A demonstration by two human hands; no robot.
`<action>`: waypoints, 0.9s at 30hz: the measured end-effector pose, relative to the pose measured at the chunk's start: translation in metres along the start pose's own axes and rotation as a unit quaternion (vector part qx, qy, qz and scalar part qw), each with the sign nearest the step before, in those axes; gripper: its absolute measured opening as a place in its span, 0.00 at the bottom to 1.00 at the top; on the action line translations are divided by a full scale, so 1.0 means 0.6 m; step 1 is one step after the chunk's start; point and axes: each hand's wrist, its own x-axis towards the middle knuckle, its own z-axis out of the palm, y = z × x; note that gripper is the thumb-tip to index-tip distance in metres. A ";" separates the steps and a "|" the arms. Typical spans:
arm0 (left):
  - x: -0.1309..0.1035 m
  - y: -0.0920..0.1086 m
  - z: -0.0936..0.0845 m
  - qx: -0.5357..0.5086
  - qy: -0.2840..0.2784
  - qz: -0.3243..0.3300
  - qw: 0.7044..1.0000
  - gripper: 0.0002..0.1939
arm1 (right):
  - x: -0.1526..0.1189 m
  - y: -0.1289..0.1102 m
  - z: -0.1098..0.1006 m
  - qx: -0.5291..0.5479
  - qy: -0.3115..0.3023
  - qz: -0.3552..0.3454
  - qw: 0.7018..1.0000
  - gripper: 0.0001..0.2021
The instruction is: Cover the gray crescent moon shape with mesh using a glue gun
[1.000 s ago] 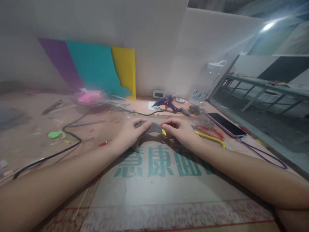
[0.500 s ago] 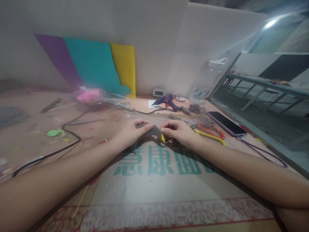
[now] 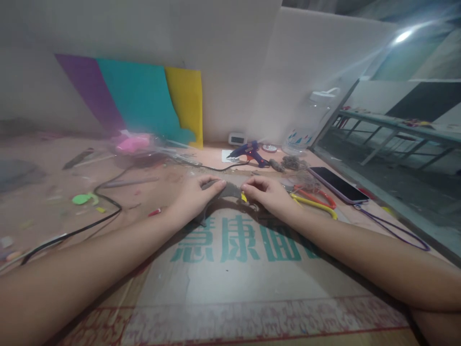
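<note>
Between my hands is a grey, curved strip of soft-looking material (image 3: 231, 190), held above a board printed with green characters. My left hand (image 3: 203, 192) pinches its left part between thumb and fingers, and a grey end hangs below that palm. At the strip's right end my right hand (image 3: 265, 193) is closed, fingertips together. A small yellow piece (image 3: 244, 197) shows right by those fingertips. Whether the yellow piece is joined to the grey strip I cannot tell. Just right of my right hand lie pliers with red and yellow handles (image 3: 315, 204).
A blue glue gun (image 3: 250, 153) with a black cord lies behind my hands, near a small white clock (image 3: 236, 139). A phone (image 3: 338, 184) and a clear bottle (image 3: 306, 122) stand to the right. Scraps and a green piece (image 3: 81, 198) litter the left.
The grey strip has flattened out between my hands, and less of the yellow piece shows. My right hand has shifted up slightly, covering the pliers' jaws.
</note>
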 end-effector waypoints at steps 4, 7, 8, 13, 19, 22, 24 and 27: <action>0.002 -0.003 0.000 0.027 0.012 0.063 0.998 0.19 | -0.002 -0.004 0.002 -0.056 0.008 -0.024 0.998 0.13; 0.003 -0.004 0.001 0.034 0.007 0.091 0.995 0.18 | -0.002 -0.003 0.001 -0.089 0.004 -0.048 0.995 0.11; 0.003 -0.004 0.001 0.035 0.004 0.096 0.995 0.17 | -0.002 -0.003 0.001 -0.101 0.002 -0.056 0.993 0.11; 0.002 -0.004 0.000 0.035 -0.013 0.110 0.993 0.17 | -0.005 0.002 -0.003 -0.175 -0.016 -0.112 0.978 0.09; 0.004 -0.006 -0.001 0.052 -0.029 0.107 0.992 0.17 | -0.007 -0.001 -0.001 -0.210 -0.036 -0.149 0.966 0.07; 0.006 -0.007 0.000 0.048 -0.033 0.085 0.995 0.17 | -0.007 -0.005 0.001 -0.190 -0.031 -0.124 0.973 0.12; 0.006 -0.007 0.001 0.039 -0.033 0.070 0.996 0.19 | -0.006 -0.006 0.003 -0.154 -0.019 -0.099 0.983 0.14; 0.005 -0.007 0.002 0.034 -0.055 0.058 0.996 0.20 | -0.006 -0.007 0.004 -0.078 -0.012 -0.053 0.995 0.14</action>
